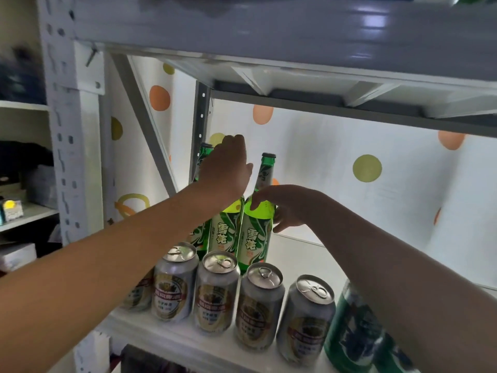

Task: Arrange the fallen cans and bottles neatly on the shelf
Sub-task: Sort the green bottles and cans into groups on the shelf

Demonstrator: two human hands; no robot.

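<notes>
Three upright green beer bottles stand at the back left of the white shelf (298, 255). My left hand (228, 168) is wrapped over the neck of the middle green bottle (224, 232) and hides its top. My right hand (285, 208) grips the shoulder of the right green bottle (255, 235), whose cap shows above my fingers. The left green bottle (205, 152) is mostly hidden behind my left wrist. In front, several silver cans (215, 292) stand upright in a row. A green can (349, 332) stands at the right end, partly covered by my right forearm.
The upper shelf (295, 30) hangs low over the bottle tops. A grey upright post (67, 130) and a diagonal brace (145, 122) bound the left side. A dotted white wall (376, 184) backs the shelf. Another shelving unit (24, 211) with boxes stands at far left.
</notes>
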